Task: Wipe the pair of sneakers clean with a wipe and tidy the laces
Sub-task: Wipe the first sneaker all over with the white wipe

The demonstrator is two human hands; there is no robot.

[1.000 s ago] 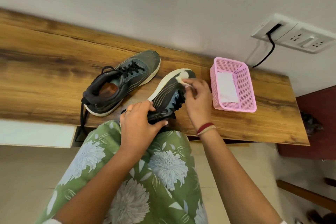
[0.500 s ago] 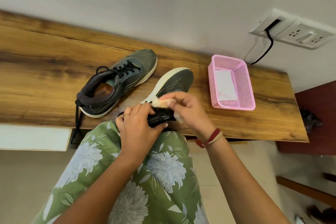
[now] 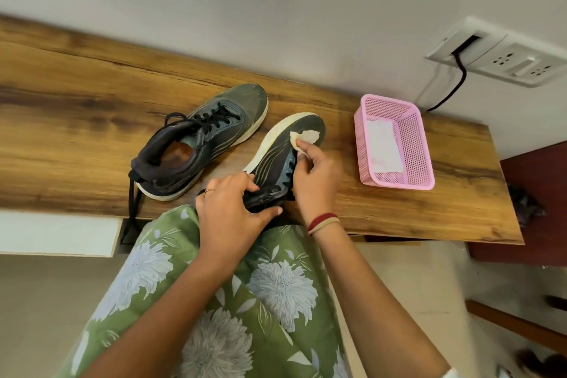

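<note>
- The left hand (image 3: 233, 212) grips the heel of a dark grey sneaker (image 3: 276, 163), tipped sideways at the near edge of the wooden table (image 3: 76, 120).
- The right hand (image 3: 316, 175) pinches a crumpled white wipe (image 3: 305, 136) against that sneaker's toe.
- The matching second sneaker (image 3: 208, 144) stands upright beside it, one black lace (image 3: 135, 202) hanging over the near edge.
- A pink plastic mesh basket (image 3: 411, 144) holding a white sheet (image 3: 383, 147) sits near the right end.
</note>
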